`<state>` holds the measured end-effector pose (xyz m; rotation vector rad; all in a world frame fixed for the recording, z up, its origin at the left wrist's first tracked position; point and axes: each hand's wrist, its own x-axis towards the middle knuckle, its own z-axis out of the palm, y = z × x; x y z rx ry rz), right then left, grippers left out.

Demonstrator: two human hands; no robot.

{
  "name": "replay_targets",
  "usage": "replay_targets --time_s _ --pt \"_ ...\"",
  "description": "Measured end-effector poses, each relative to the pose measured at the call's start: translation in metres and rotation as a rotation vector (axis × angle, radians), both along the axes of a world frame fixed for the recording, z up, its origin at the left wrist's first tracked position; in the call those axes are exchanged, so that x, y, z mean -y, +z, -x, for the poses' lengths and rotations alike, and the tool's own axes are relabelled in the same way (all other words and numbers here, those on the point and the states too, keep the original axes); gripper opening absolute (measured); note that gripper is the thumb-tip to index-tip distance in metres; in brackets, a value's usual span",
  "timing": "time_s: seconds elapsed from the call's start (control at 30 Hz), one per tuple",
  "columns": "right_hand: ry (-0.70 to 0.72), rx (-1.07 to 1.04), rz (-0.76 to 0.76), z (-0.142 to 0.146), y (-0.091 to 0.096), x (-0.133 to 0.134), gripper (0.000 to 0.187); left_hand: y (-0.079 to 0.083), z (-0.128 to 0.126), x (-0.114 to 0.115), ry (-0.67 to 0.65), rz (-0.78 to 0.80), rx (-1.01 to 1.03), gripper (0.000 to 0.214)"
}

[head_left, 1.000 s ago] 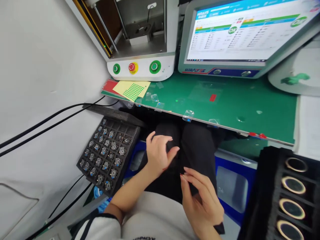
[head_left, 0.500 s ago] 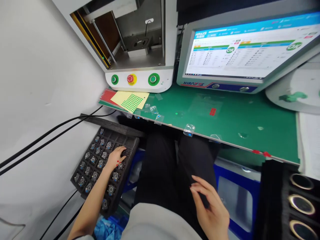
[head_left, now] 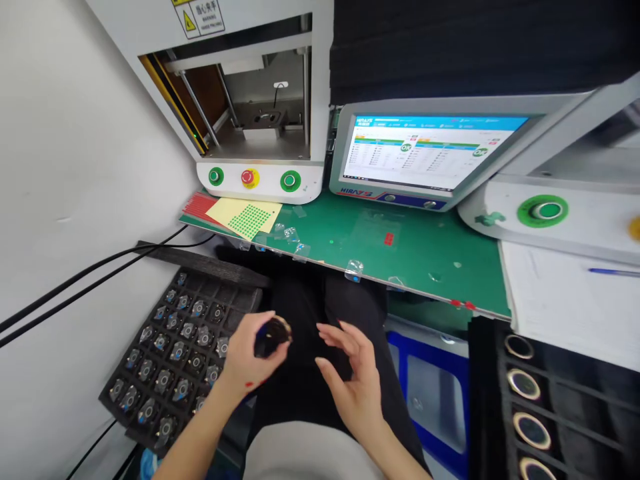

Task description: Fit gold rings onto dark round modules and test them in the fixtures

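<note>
My left hand (head_left: 246,360) holds a small round black part with a brass rim (head_left: 273,334) just right of the black compartment tray (head_left: 239,299), above my lap. That tray sits low at my left and holds several small round parts (head_left: 173,347) in its cells. My right hand (head_left: 353,380) hovers a little to the right of the held part, palm turned toward it, fingers spread and holding nothing.
A green bench mat (head_left: 425,250) lies ahead with a green dot sticker sheet (head_left: 245,218). Behind it stand a white machine with green and red buttons (head_left: 253,179) and a monitor (head_left: 425,152). A second black tray of ringed parts (head_left: 530,400) sits low right. Black cables (head_left: 90,273) run left.
My left hand reached into the left tray, lifted one round part out and brought it back over my lap. My right hand rose toward it. The view tilted upward.
</note>
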<state>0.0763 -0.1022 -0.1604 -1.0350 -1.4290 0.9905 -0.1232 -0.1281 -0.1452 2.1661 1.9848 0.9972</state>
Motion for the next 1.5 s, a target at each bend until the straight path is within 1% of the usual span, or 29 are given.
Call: replay_targets --time_s 0.03,0.07,0.1,0.17,0.2,0.23,0.27,0.3,0.33,0.4,0.43,0.5,0.53,0.6,0.67,0.7,0.73,0.77,0.8,0.87,0.9,0.93,0.97,1.03,1.1,1.17,1.27,1.37,1.5 --pt "-0.005 -0.024 0.016 0.002 0.005 0.000 0.053 0.009 -0.016 -0.005 -0.091 -0.044 0.014 0.042" --pt "-0.014 -0.049 0.036 0.004 0.009 0.001 0.060 0.018 -0.029 -0.011 -0.186 -0.108 0.022 0.043" --pt "-0.025 -0.081 0.062 0.004 0.013 0.002 0.060 0.025 -0.039 -0.016 -0.266 -0.173 0.023 0.043" --pt "-0.046 -0.183 0.153 0.002 0.020 0.005 0.053 0.034 -0.052 -0.023 -0.376 -0.286 0.026 0.043" --pt "-0.044 -0.248 0.214 0.000 0.023 0.006 0.048 0.037 -0.056 -0.026 -0.406 -0.320 0.038 0.043" --pt "-0.031 -0.321 0.274 -0.002 0.026 0.007 0.043 0.039 -0.058 -0.027 -0.424 -0.322 0.071 0.044" --pt "-0.006 -0.393 0.328 -0.006 0.028 0.007 0.040 0.040 -0.058 -0.028 -0.442 -0.287 0.142 0.044" --pt "0.029 -0.460 0.371 -0.009 0.030 0.007 0.038 0.041 -0.059 -0.029 -0.464 -0.216 0.259 0.044" --pt "0.074 -0.515 0.403 -0.014 0.032 0.006 0.038 0.041 -0.059 -0.030 -0.495 -0.113 0.411 0.046" --pt "0.190 -0.586 0.432 -0.024 0.036 0.003 0.040 0.042 -0.058 -0.031 -0.592 0.161 0.743 0.055" --pt "0.249 -0.601 0.441 -0.029 0.037 0.002 0.040 0.043 -0.058 -0.032 -0.651 0.300 0.877 0.058" --pt "0.350 -0.598 0.467 -0.038 0.039 0.000 0.039 0.042 -0.057 -0.035 -0.759 0.516 1.031 0.055" --pt "0.387 -0.588 0.485 -0.042 0.039 0.000 0.038 0.042 -0.057 -0.036 -0.796 0.585 1.068 0.052" --pt "0.428 -0.571 0.521 -0.046 0.038 0.001 0.038 0.040 -0.058 -0.038 -0.833 0.656 1.113 0.053" --pt "0.455 -0.565 0.548 -0.048 0.036 0.001 0.037 0.037 -0.059 -0.039 -0.835 0.649 1.129 0.055" --pt "0.447 -0.565 0.547 -0.049 0.036 0.001 0.037 0.036 -0.061 -0.039 -0.815 0.612 1.128 0.055" --pt "0.407 -0.556 0.532 -0.049 0.036 0.001 0.038 0.035 -0.063 -0.039 -0.785 0.553 1.120 0.055" --pt "0.326 -0.527 0.500 -0.050 0.036 0.000 0.038 0.035 -0.065 -0.038 -0.740 0.486 1.105 0.056" --pt "0.213 -0.482 0.451 -0.052 0.038 0.000 0.034 0.035 -0.068 -0.037 -0.683 0.423 1.088 0.056" --pt "-0.015 -0.378 0.331 -0.057 0.043 0.000 0.014 0.037 -0.074 -0.032 -0.588 0.339 1.074 0.057" --pt "-0.073 -0.337 0.287 -0.059 0.047 0.001 0.005 0.038 -0.077 -0.029 -0.563 0.317 1.076 0.056" --pt "-0.079 -0.313 0.265 -0.062 0.052 0.003 0.007 0.040 -0.080 -0.027 -0.550 0.306 1.077 0.055" --pt "-0.041 -0.307 0.265 -0.065 0.056 0.004 0.010 0.042 -0.083 -0.025 -0.545 0.296 1.073 0.054" --pt "0.078 -0.323 0.322 -0.068 0.064 0.007 0.009 0.046 -0.088 -0.023 -0.554 0.259 1.020 0.056" --pt "0.163 -0.342 0.391 -0.069 0.068 0.009 0.009 0.049 -0.091 -0.023 -0.557 0.200 0.914 0.059" --pt "0.207 -0.347 0.438 -0.069 0.070 0.011 0.012 0.051 -0.092 -0.025 -0.564 0.137 0.792 0.059" --pt "0.224 -0.335 0.470 -0.069 0.068 0.011 0.016 0.053 -0.094 -0.027 -0.593 0.105 0.675 0.059" --pt "0.221 -0.345 0.493 -0.070 0.066 0.012 0.019 0.054 -0.094 -0.028 -0.624 0.126 0.651 0.059" --pt "0.205 -0.345 0.505 -0.071 0.066 0.013 0.020 0.055 -0.096 -0.028 -0.627 0.143 0.644 0.058"
